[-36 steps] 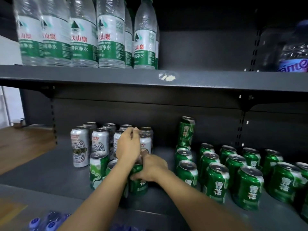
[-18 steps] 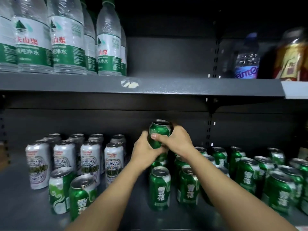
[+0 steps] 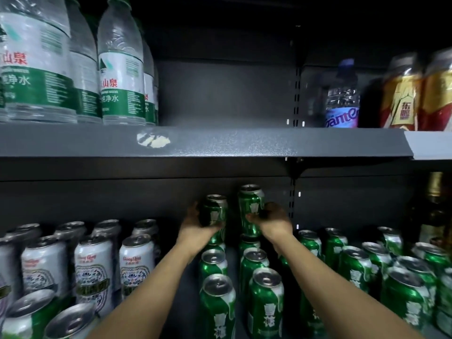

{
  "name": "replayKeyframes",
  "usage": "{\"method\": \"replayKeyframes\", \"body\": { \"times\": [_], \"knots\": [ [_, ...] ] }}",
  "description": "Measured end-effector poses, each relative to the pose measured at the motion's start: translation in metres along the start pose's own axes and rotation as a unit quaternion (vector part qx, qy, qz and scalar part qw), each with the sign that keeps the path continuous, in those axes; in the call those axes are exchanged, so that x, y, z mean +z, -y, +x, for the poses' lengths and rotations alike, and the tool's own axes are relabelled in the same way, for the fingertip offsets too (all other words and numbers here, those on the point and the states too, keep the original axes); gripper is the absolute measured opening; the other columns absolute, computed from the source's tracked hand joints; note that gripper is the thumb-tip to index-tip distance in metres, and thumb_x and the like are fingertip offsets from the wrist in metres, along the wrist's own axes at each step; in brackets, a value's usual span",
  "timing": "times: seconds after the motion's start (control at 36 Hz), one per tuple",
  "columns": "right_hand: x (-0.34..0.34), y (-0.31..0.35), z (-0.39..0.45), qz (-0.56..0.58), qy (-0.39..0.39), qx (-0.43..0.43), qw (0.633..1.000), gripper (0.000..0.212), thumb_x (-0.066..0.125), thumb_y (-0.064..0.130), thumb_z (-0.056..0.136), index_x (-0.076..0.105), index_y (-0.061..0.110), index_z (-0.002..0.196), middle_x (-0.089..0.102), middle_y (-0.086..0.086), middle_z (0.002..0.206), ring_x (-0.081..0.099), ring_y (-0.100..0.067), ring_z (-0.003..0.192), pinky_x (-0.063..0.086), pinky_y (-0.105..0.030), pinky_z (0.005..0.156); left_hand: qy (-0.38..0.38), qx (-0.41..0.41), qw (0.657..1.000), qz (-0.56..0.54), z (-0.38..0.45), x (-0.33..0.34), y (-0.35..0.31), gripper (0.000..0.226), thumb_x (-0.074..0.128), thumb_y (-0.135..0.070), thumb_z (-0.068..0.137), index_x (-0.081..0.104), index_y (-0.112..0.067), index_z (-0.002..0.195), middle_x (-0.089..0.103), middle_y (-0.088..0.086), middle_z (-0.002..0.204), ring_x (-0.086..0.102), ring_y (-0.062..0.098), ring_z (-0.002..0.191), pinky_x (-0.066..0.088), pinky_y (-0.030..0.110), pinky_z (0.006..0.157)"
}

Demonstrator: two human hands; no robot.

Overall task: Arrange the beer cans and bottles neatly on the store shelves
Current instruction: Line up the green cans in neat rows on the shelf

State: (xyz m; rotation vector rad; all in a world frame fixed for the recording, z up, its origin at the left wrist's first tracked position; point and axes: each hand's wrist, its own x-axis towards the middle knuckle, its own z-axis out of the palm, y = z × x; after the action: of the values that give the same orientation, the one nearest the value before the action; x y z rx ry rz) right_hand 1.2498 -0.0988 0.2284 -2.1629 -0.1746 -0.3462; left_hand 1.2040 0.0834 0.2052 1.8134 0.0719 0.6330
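Both hands reach to the back of the lower shelf [image 3: 181, 311], each closed round its own green beer can. The left hand [image 3: 195, 226] grips the left can [image 3: 215, 211] from its left side and below, fingers [image 3: 215, 225] curled across the can's lower front. The can stands upright, raised above the cans beneath it. The right hand [image 3: 274, 221] holds the right can [image 3: 250, 206] from its right side, thumb across the front; this can sits a little higher and tilts slightly. The two held cans are just beside each other, a narrow dark gap between them.

Directly below, toward 6 o'clock, two files of green cans [image 3: 217, 304] run forward along the shelf. At 3 o'clock of the hands more green cans [image 3: 354, 267] stand in loose rows, some tilted. At 9 o'clock stand white cans [image 3: 137, 263] in rows, with two green-and-white cans [image 3: 31, 311] leaning at 7 o'clock. A dark bottle [image 3: 435, 211] with a gold neck stands at the far right.

On the upper shelf [image 3: 220, 140], water bottles [image 3: 119, 77] fill the 10 o'clock side; a purple-labelled bottle [image 3: 342, 99] and gold-and-red cans [image 3: 401, 94] sit at 2 o'clock.
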Motion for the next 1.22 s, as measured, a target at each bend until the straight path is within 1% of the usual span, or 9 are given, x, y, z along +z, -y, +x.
{"method": "replayKeyframes", "body": {
  "times": [0.11, 0.19, 0.42, 0.75, 0.83, 0.89, 1.0, 1.08, 1.22],
  "knots": [
    [0.014, -0.012, 0.009, 0.0, 0.013, 0.013, 1.0, 0.056, 0.074, 0.045, 0.08, 0.056, 0.011, 0.121, 0.064, -0.007, 0.122, 0.06, -0.026, 0.11, 0.046, -0.026, 0.079, 0.002, -0.011, 0.992, 0.125, 0.011, 0.01, 0.014, 0.097, 0.085, -0.042, 0.063, 0.034, -0.021, 0.142, 0.053, 0.001, 0.135, 0.056, 0.022, 0.118, 0.046, 0.032, 0.099],
    [0.022, -0.019, 0.012, 0.018, 0.024, 0.021, 0.999, 0.058, 0.075, 0.043, 0.08, 0.055, 0.01, 0.124, 0.062, -0.008, 0.125, 0.059, -0.027, 0.112, 0.049, -0.031, 0.088, -0.014, -0.025, 0.981, 0.19, 0.013, 0.011, 0.018, 0.089, 0.083, -0.046, 0.065, 0.038, -0.021, 0.138, 0.056, 0.004, 0.131, 0.058, 0.024, 0.115, 0.048, 0.03, 0.093],
    [0.027, -0.023, 0.02, 0.006, 0.015, 0.028, 0.999, 0.062, 0.071, 0.045, 0.083, 0.052, 0.008, 0.128, 0.061, -0.01, 0.128, 0.057, -0.028, 0.116, 0.047, -0.03, 0.088, -0.035, -0.057, 0.965, 0.252, 0.018, 0.015, 0.026, 0.066, 0.075, -0.045, 0.075, 0.049, -0.019, 0.13, 0.065, 0.007, 0.121, 0.062, 0.028, 0.109, 0.048, 0.029, 0.082],
    [0.025, -0.023, 0.021, -0.084, 0.045, 0.002, 0.995, 0.058, 0.062, 0.047, 0.089, 0.047, 0.007, 0.128, 0.059, -0.011, 0.128, 0.056, -0.029, 0.117, 0.036, -0.025, 0.072, -0.062, -0.056, 0.958, 0.276, 0.008, 0.017, 0.025, 0.072, 0.074, -0.053, 0.073, 0.041, -0.021, 0.129, 0.063, 0.007, 0.122, 0.062, 0.031, 0.107, 0.052, 0.037, 0.08],
    [0.024, -0.021, 0.015, -0.11, 0.038, 0.002, 0.993, 0.08, 0.057, 0.059, 0.088, 0.032, 0.008, 0.145, 0.045, -0.012, 0.144, 0.045, -0.03, 0.13, 0.041, -0.031, 0.092, -0.051, -0.044, 0.961, 0.267, 0.003, 0.014, 0.024, 0.078, 0.075, -0.052, 0.071, 0.039, -0.02, 0.132, 0.058, 0.008, 0.126, 0.059, 0.031, 0.11, 0.052, 0.039, 0.083],
    [0.024, -0.02, 0.006, -0.143, -0.049, -0.028, 0.988, 0.081, 0.053, 0.061, 0.088, 0.029, 0.01, 0.147, 0.041, -0.013, 0.146, 0.041, -0.031, 0.131, 0.041, -0.037, 0.098, -0.066, -0.033, 0.959, 0.272, -0.003, 0.011, 0.024, 0.078, 0.074, -0.051, 0.074, 0.039, -0.02, 0.136, 0.052, 0.008, 0.132, 0.056, 0.03, 0.114, 0.049, 0.035, 0.08],
    [0.03, -0.004, -0.019, -0.066, -0.233, -0.175, 0.954, 0.043, 0.06, 0.028, 0.084, 0.06, 0.001, 0.117, 0.063, -0.02, 0.108, 0.058, -0.039, 0.1, 0.047, -0.041, 0.078, -0.091, -0.024, 0.946, 0.309, -0.023, 0.001, 0.016, 0.054, 0.064, -0.045, 0.086, 0.047, -0.024, 0.134, 0.051, 0.004, 0.131, 0.053, 0.027, 0.116, 0.049, 0.036, 0.079],
    [0.038, 0.025, -0.047, 0.023, -0.226, -0.224, 0.948, 0.038, 0.052, 0.017, 0.072, 0.062, 0.004, 0.107, 0.064, -0.018, 0.1, 0.059, -0.039, 0.096, 0.048, -0.043, 0.08, -0.125, -0.006, 0.938, 0.324, -0.04, -0.012, 0.003, 0.035, 0.061, -0.033, 0.09, 0.057, -0.022, 0.122, 0.056, 0.005, 0.123, 0.055, 0.027, 0.113, 0.049, 0.037, 0.083],
    [0.065, 0.067, -0.103, 0.17, -0.167, -0.24, 0.941, 0.036, 0.045, 0.007, 0.071, 0.06, 0.009, 0.103, 0.062, -0.01, 0.099, 0.055, -0.032, 0.095, 0.045, -0.043, 0.085, -0.206, 0.083, 0.936, 0.271, -0.073, -0.045, -0.011, 0.018, 0.059, -0.017, 0.088, 0.062, -0.014, 0.105, 0.064, 0.006, 0.108, 0.059, 0.026, 0.103, 0.048, 0.037, 0.084]
  ]
}}
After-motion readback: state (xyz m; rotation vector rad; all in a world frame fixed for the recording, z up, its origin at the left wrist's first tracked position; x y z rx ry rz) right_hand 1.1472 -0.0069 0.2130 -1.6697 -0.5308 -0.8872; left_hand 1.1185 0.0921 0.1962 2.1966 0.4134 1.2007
